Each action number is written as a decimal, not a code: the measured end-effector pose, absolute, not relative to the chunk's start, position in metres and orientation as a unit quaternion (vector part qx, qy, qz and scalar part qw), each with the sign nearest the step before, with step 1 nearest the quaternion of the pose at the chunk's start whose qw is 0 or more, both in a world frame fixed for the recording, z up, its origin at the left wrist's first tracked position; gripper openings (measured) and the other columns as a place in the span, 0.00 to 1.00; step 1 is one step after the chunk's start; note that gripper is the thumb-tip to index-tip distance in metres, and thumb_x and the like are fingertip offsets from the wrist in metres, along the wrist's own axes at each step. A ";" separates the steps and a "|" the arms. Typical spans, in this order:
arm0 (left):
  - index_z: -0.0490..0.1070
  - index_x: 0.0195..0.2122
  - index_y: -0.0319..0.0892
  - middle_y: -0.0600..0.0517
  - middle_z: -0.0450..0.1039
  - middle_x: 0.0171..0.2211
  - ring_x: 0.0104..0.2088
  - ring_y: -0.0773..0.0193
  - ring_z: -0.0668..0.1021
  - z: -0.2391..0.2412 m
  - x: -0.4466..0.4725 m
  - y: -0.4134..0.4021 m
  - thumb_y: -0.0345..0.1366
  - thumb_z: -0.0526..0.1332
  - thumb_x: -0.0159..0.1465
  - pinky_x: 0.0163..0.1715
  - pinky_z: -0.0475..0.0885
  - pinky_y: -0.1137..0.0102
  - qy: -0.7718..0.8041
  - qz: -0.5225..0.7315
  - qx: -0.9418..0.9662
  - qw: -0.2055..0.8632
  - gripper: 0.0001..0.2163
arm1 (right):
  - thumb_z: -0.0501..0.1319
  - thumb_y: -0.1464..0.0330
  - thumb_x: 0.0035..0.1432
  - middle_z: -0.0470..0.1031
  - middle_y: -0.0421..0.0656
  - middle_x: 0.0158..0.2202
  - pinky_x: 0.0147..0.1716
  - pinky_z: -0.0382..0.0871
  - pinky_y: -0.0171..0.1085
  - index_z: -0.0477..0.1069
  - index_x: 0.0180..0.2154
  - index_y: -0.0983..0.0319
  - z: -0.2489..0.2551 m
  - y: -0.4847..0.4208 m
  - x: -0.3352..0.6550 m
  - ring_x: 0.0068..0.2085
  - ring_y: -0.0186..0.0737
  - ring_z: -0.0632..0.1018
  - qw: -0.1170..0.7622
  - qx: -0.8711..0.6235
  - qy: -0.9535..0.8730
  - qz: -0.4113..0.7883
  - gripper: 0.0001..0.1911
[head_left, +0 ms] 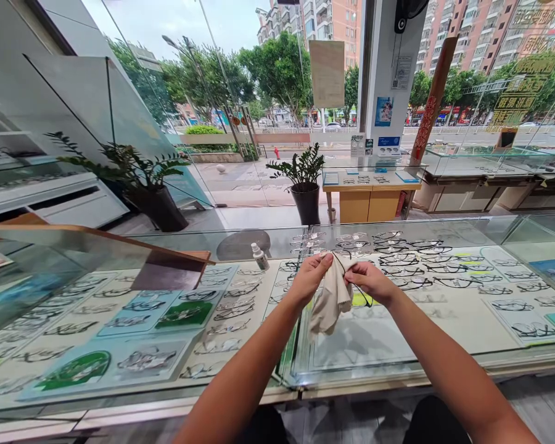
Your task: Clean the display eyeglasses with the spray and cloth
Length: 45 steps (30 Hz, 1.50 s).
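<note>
My left hand [309,275] and my right hand [369,280] are raised together above a glass display counter [379,361]. Between them they hold a pair of thin black-framed glasses [357,285] and a pale cream cloth [333,297]. The left hand pinches the frame's top end together with the cloth. My right hand is closed on the cloth and on the frame's lower part. The cloth hangs down below both hands. Most of the glasses are hidden by the cloth and fingers.
Under the counter glass lie several rows of spectacle frames [411,259] on coloured cards. A small white spray bottle [259,256] stands on the counter to the left. Potted plants [304,179] and further showcases [481,161] stand before the shop window.
</note>
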<state>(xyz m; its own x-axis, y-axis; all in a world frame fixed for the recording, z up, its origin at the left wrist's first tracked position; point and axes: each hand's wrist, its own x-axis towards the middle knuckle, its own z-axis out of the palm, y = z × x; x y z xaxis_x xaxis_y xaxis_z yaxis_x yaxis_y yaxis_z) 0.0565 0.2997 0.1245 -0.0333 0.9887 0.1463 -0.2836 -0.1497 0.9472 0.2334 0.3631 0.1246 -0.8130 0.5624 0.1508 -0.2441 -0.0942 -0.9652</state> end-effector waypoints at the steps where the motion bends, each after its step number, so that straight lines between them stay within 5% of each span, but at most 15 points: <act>1: 0.78 0.32 0.38 0.51 0.77 0.24 0.23 0.65 0.76 0.126 0.056 0.300 0.62 0.73 0.55 0.29 0.72 0.69 0.375 0.601 0.460 0.536 0.27 | 0.78 0.45 0.45 0.76 0.40 0.26 0.39 0.67 0.38 0.80 0.25 0.62 0.127 0.363 0.235 0.31 0.36 0.72 0.285 -0.135 -0.609 0.728 0.27; 8: 0.80 0.42 0.38 0.50 0.82 0.32 0.32 0.65 0.80 0.132 0.059 0.297 0.46 0.84 0.45 0.37 0.75 0.72 0.369 0.605 0.465 0.530 0.27 | 0.79 0.45 0.43 0.76 0.40 0.27 0.37 0.66 0.36 0.80 0.26 0.62 0.131 0.366 0.239 0.31 0.35 0.72 0.284 -0.154 -0.596 0.735 0.27; 15: 0.76 0.28 0.38 0.53 0.75 0.20 0.19 0.68 0.73 0.123 0.061 0.300 0.60 0.77 0.51 0.22 0.69 0.72 0.412 0.623 0.439 0.498 0.27 | 0.77 0.44 0.47 0.79 0.41 0.29 0.42 0.66 0.40 0.80 0.28 0.63 0.121 0.365 0.233 0.33 0.37 0.74 0.249 -0.136 -0.641 0.713 0.28; 18: 0.77 0.29 0.38 0.52 0.75 0.20 0.21 0.66 0.75 0.122 0.059 0.301 0.62 0.74 0.54 0.24 0.71 0.71 0.396 0.620 0.436 0.517 0.27 | 0.77 0.43 0.45 0.77 0.41 0.28 0.41 0.65 0.39 0.80 0.27 0.63 0.125 0.365 0.234 0.33 0.37 0.72 0.276 -0.150 -0.630 0.710 0.29; 27: 0.79 0.42 0.39 0.51 0.81 0.33 0.32 0.65 0.80 0.131 0.062 0.297 0.44 0.83 0.45 0.37 0.75 0.72 0.358 0.616 0.464 0.527 0.27 | 0.78 0.43 0.43 0.76 0.40 0.27 0.35 0.63 0.37 0.79 0.26 0.62 0.129 0.366 0.237 0.31 0.36 0.71 0.296 -0.158 -0.607 0.720 0.28; 35: 0.76 0.30 0.38 0.53 0.76 0.24 0.22 0.68 0.74 0.121 0.061 0.301 0.57 0.79 0.50 0.27 0.70 0.72 0.390 0.635 0.436 0.504 0.25 | 0.78 0.44 0.44 0.77 0.40 0.28 0.41 0.66 0.39 0.79 0.27 0.63 0.123 0.364 0.234 0.32 0.37 0.73 0.253 -0.137 -0.633 0.719 0.28; 45: 0.82 0.36 0.38 0.48 0.83 0.30 0.33 0.59 0.83 0.127 0.060 0.302 0.60 0.76 0.53 0.37 0.78 0.68 0.359 0.646 0.404 0.539 0.26 | 0.78 0.44 0.44 0.72 0.39 0.26 0.30 0.62 0.36 0.75 0.26 0.60 0.135 0.368 0.240 0.29 0.35 0.67 0.340 -0.159 -0.575 0.727 0.28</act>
